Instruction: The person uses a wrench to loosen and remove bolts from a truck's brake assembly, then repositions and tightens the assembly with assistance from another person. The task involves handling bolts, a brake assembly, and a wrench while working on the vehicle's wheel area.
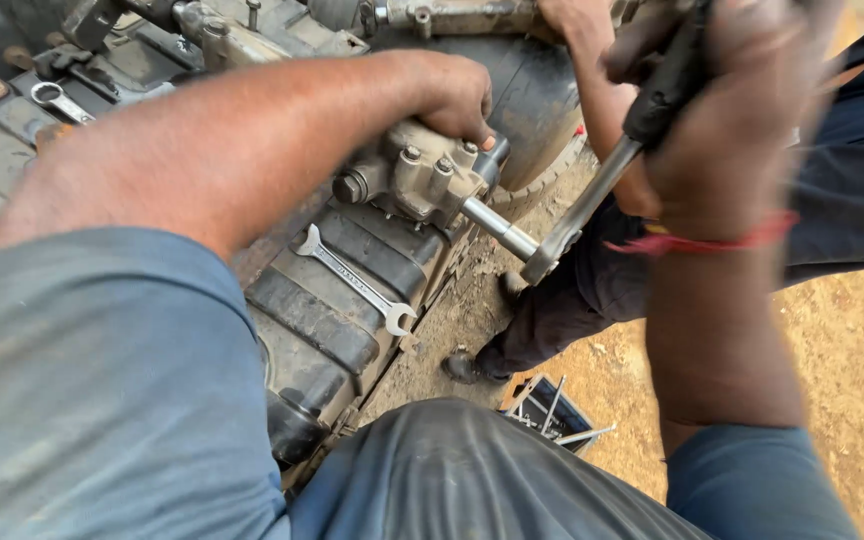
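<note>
My left hand (457,95) presses down on a small grey bolted housing (417,180) mounted on a dirty black engine block (322,300). My right hand (742,110) grips the black handle of a ratchet wrench (592,200). The wrench head meets a metal extension bar (497,228) that runs into the side of the housing. A red thread circles my right wrist.
A combination spanner (352,280) lies on the block below the housing, and another spanner (57,100) lies at far left. A co-worker in dark trousers (572,300) stands close behind the wrench, arm (592,90) reaching over the machine. A small tray of tools (552,410) sits on the dirt ground.
</note>
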